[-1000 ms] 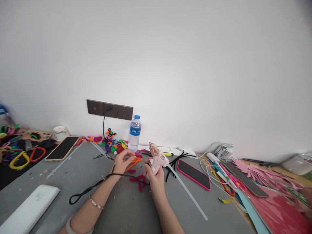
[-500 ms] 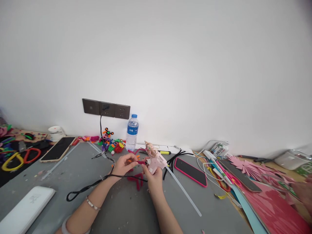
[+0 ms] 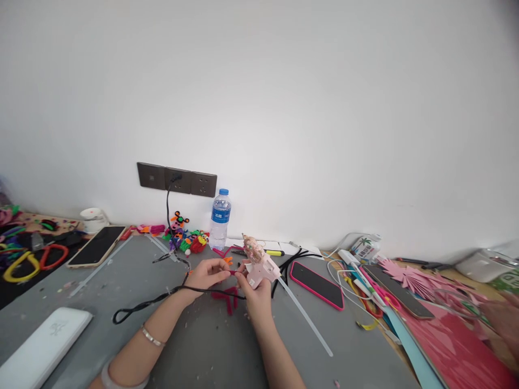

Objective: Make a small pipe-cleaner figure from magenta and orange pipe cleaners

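My left hand [image 3: 207, 274] is closed in a pinch on a short piece of dark red pipe cleaner [image 3: 232, 272]. At its other end, the thumb and fingertips of my right hand [image 3: 256, 296] meet the same piece. A pale pink hot glue gun [image 3: 258, 270] sits in my right hand, its glue-crusted nozzle pointing up and away; the fingers round its handle are partly hidden. A long clear glue stick [image 3: 306, 315] sticks out of its back. Below my hands lie bent dark red pipe cleaners [image 3: 229, 302], with an orange piece [image 3: 228, 260] just beyond.
A black power cord [image 3: 168, 208] runs from the wall sockets [image 3: 177, 180] across my left wrist. A water bottle [image 3: 220, 221] stands behind, beside colourful pipe-cleaner figures [image 3: 190, 240]. Right: a pink-cased phone [image 3: 317, 285], papers and another person's hand [image 3: 500, 319]. Left: a white power bank [image 3: 46, 346].
My left hand has closed in toward my right, so less of the red pipe cleaner shows between them. The glue gun has shifted slightly to the right with my right hand.
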Available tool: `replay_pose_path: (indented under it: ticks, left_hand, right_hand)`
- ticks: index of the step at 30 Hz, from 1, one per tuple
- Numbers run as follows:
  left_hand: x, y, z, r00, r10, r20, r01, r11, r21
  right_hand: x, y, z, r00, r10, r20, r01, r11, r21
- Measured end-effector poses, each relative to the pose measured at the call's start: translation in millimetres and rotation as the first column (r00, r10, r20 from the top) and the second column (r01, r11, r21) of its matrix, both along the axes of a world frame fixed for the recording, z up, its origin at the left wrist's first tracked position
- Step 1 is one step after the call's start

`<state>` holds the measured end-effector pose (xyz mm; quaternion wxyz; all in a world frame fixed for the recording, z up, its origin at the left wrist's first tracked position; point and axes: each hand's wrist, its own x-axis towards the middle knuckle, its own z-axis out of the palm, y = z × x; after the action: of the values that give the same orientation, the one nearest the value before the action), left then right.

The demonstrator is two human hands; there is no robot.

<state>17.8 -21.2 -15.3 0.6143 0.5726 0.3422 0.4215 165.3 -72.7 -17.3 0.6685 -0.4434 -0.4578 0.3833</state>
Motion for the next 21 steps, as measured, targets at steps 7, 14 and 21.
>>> replay_pose_path:
  ticks: [7,14,21]
  left_hand:
    - [7.3,-5.1,-1.9,0.996,0.009,0.086,-0.005,0.999,-0.048]
    - [5.4,-6.2,2.0,0.996,-0.046,0.082,0.056,0.991,-0.119]
    - [6.7,-6.6,0.8,0.999,-0.021,0.026,0.024,0.995,-0.098]
  right_hand:
    - [1.7,1.5,-5.1,0.998,0.019,-0.060,-0.022,0.998,-0.052]
    - [-0.8,2.8,-7.3,0.993,0.028,-0.114,-0.041,0.993,-0.107]
    - [-3.9,2.6,-6.2,0.988,0.040,-0.147,-0.054,0.994,-0.091]
